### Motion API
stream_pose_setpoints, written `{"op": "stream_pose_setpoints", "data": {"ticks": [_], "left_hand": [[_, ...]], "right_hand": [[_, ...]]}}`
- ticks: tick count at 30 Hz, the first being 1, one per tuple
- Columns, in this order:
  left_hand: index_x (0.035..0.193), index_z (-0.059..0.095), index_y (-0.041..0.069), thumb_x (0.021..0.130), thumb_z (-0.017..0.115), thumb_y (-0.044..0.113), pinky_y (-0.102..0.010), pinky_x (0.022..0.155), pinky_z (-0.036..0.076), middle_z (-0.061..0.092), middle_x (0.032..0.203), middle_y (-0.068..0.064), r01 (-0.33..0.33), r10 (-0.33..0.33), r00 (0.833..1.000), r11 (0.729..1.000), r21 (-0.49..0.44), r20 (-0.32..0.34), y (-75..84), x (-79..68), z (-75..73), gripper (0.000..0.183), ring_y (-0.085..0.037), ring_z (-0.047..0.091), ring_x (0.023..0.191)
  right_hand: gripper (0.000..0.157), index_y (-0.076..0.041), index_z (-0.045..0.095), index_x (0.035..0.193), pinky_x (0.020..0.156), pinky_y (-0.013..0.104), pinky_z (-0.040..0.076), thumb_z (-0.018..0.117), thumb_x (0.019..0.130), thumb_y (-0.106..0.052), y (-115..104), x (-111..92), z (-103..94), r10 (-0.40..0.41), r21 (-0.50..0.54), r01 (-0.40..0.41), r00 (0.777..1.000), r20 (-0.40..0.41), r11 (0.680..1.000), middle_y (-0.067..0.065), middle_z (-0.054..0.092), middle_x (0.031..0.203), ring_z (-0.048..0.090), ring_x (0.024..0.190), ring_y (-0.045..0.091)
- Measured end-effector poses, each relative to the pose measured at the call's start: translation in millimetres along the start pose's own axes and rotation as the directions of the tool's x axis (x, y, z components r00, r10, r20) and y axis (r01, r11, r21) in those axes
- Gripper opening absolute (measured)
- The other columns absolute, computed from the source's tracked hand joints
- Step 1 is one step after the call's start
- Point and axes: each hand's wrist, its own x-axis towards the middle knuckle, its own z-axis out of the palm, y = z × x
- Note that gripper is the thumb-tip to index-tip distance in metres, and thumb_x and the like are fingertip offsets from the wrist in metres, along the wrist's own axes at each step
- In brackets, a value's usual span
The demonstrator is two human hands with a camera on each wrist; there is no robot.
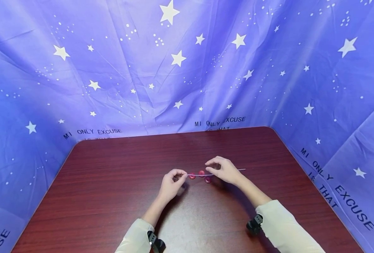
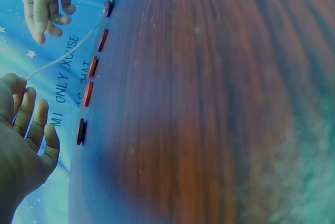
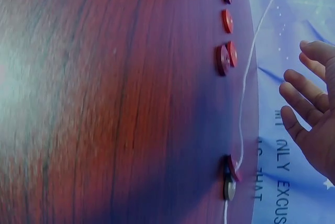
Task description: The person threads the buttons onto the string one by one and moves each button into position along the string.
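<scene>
While the left hand [image 1: 171, 184] pinched the cord [image 3: 244, 77] above the table [image 1: 111, 182] and the right hand [image 1: 224, 171] hung relaxed, loosely spread, gripping nothing, we judged this a stringing step, probably next needing a grip on one of the red buttons [image 1: 208, 180] lying there. Right wrist view gave us a greyish disc [image 3: 230, 188] along the cord; head view didn't.

Dark red table [image 1: 104, 186]; blue cloth [image 1: 16, 63] behind and at both sides, white stars [image 1: 169, 12], black lettering [image 1: 353, 203].

Wht string [image 3: 244, 80], red btns [image 3: 227, 21], red-brn woodgrain tbl [image 1: 111, 175], blue-purple cloth [image 1: 136, 59] w/ wht stars [image 1: 178, 58] & blk txt [image 1: 110, 131]
</scene>
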Motion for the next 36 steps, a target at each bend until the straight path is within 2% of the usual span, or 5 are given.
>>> {"op": "stream_pose_setpoints", "data": {"ticks": [17,20,26,31,36], "left_hand": [[0.091,0.065,-0.006,0.086,0.063,0.002,-0.016,0.059,0.045,0.066,0.080,-0.021,-0.008,0.007,1.000,1.000,0.009,0.012,1.8,0.2,1.1,0.010,-0.007,0.053,0.065],[0.092,0.065,-0.005,0.086,0.064,0.003,-0.015,0.059,0.044,0.065,0.079,-0.021,0.024,-0.024,1.000,1.000,0.004,0.013,2.2,0.5,1.4,0.010,-0.011,0.054,0.064],[0.090,0.066,0.000,0.086,0.065,0.006,-0.019,0.060,0.046,0.067,0.081,-0.017,0.012,-0.012,1.000,1.000,0.003,0.009,-8.7,2.5,4.0,0.008,-0.010,0.055,0.065],[0.092,0.065,-0.004,0.087,0.063,0.004,-0.022,0.063,0.048,0.067,0.085,-0.021,-0.004,0.003,1.000,1.000,0.028,0.029,2.0,0.6,2.4,0.010,-0.012,0.056,0.068],[0.093,0.066,-0.002,0.087,0.064,0.006,-0.022,0.064,0.047,0.068,0.085,-0.018,0.015,-0.016,1.000,0.999,0.031,0.016,-18.6,5.6,7.2,0.010,-0.010,0.055,0.069]], "right_hand": [[0.020,-0.008,0.069,0.099,0.062,0.021,0.050,0.070,0.083,-0.019,-24,5,25.1,-0.043,0.089,0.034,0.994,0.096,0.995,-0.002,0.064,0.084,0.056,0.068,0.003],[0.016,-0.012,0.069,0.097,0.065,0.025,0.052,0.071,0.083,-0.020,-24,5,29.4,-0.045,0.094,0.036,0.994,0.098,0.995,-0.005,0.065,0.083,0.057,0.071,0.003],[0.013,-0.017,0.069,0.095,0.069,0.025,0.051,0.071,0.083,-0.021,-25,4,33.4,-0.058,0.085,0.049,0.993,0.106,0.995,-0.007,0.065,0.085,0.057,0.075,0.003],[0.014,-0.017,0.070,0.096,0.069,0.023,0.050,0.070,0.084,-0.022,-27,5,34.2,-0.049,0.080,0.039,0.991,0.121,0.996,-0.006,0.066,0.086,0.057,0.075,0.003],[0.013,-0.018,0.070,0.096,0.068,0.020,0.048,0.070,0.084,-0.023,-28,5,35.2,-0.045,0.084,0.034,0.991,0.130,0.996,-0.007,0.067,0.085,0.057,0.075,0.004]]}}
